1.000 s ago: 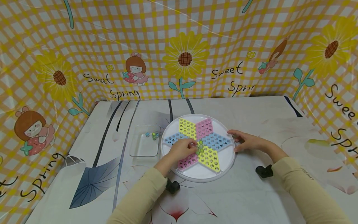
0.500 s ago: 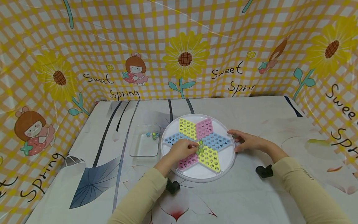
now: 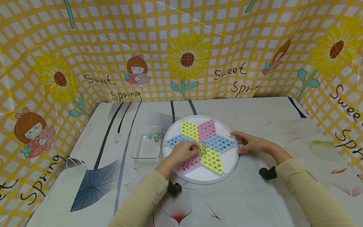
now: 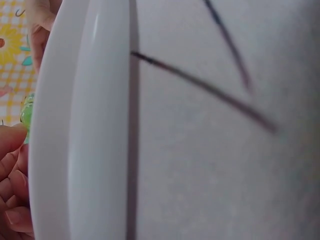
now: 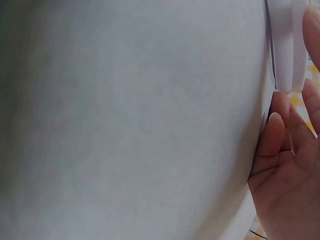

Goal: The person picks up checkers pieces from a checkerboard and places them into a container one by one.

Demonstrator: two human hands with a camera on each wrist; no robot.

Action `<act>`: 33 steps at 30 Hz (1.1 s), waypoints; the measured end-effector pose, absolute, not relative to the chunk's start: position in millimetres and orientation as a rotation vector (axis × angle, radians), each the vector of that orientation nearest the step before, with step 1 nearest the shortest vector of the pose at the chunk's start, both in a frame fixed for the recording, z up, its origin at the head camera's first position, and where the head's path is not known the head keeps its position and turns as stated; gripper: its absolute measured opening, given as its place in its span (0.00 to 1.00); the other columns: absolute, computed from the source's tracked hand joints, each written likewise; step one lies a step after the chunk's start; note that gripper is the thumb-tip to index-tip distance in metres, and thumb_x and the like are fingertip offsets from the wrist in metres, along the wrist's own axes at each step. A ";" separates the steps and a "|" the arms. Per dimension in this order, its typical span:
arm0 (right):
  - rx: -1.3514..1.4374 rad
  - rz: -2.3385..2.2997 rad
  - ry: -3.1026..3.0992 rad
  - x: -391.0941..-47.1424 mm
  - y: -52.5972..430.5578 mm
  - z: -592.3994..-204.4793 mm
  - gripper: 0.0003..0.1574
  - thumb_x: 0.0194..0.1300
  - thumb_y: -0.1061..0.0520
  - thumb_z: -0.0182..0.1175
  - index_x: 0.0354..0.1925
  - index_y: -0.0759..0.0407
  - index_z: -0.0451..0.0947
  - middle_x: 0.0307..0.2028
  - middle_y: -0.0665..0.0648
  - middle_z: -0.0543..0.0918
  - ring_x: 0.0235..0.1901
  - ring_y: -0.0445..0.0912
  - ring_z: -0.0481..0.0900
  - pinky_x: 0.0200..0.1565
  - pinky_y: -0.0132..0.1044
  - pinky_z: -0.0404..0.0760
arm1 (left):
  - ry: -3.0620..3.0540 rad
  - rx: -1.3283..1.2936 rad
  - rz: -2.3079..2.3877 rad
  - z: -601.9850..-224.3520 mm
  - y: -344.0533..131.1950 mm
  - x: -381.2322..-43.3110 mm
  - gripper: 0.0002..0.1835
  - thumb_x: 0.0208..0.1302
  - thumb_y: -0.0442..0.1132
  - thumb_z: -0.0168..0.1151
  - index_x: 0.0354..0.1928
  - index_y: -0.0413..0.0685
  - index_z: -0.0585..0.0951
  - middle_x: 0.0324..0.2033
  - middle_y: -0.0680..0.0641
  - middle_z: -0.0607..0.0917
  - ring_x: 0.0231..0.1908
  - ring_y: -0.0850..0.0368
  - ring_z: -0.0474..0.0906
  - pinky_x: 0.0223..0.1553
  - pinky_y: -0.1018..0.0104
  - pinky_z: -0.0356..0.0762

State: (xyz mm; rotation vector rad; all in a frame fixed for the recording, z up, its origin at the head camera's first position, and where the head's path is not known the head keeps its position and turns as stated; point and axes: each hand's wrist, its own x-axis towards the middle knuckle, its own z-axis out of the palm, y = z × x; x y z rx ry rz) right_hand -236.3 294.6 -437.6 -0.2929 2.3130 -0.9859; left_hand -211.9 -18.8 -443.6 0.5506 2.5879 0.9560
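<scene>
A round white Chinese checkers board [image 3: 184, 175] with a yellow, pink and blue star lies on the table. Several green marbles [image 3: 204, 148] sit in holes near the star's middle. My left hand [image 3: 184, 151] is over the board's left half, fingers curled beside these marbles. In the left wrist view, its thumb [image 4: 11, 137] meets a green marble [image 4: 27, 114], which it seems to pinch; the board's rim hides part of the hand. My right hand [image 3: 253, 143] rests at the board's right edge, index finger and thumb spread apart along the rim [image 5: 285, 45].
Left of the board stands a clear rectangular tray [image 3: 146, 157] with several blue and green marbles [image 3: 156, 137] in its far right part. A patterned white cloth [image 3: 249, 195] covers the table. A yellow checked curtain [image 3: 158, 28] rises behind it.
The left fingers shift very slightly beside the green marbles. The right hand and the board stay where they were.
</scene>
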 end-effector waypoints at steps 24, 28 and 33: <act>-0.310 -0.992 2.314 -237.1 297.0 -439.3 0.56 0.52 0.48 0.67 0.69 0.55 0.47 0.50 0.65 0.59 0.51 0.57 0.56 0.49 0.50 0.61 | 2.560 0.699 0.863 -439.7 -22.1 -211.4 0.07 0.55 0.40 0.63 0.35 0.49 0.76 0.21 0.56 0.73 0.22 0.66 0.66 0.25 0.76 0.65; -0.301 -0.989 2.316 -236.7 296.6 -438.3 0.56 0.51 0.48 0.67 0.69 0.55 0.47 0.50 0.64 0.59 0.51 0.57 0.56 0.49 0.49 0.61 | 2.574 0.721 0.826 -439.0 -21.7 -210.9 0.07 0.55 0.40 0.63 0.35 0.50 0.76 0.20 0.56 0.72 0.22 0.65 0.65 0.25 0.76 0.64; -0.300 -1.003 2.310 -236.4 295.7 -437.7 0.56 0.51 0.49 0.68 0.69 0.56 0.47 0.49 0.64 0.59 0.51 0.56 0.56 0.47 0.48 0.61 | 2.579 0.757 0.814 -440.5 -22.5 -210.8 0.08 0.55 0.41 0.64 0.33 0.50 0.75 0.20 0.56 0.71 0.22 0.65 0.65 0.24 0.76 0.63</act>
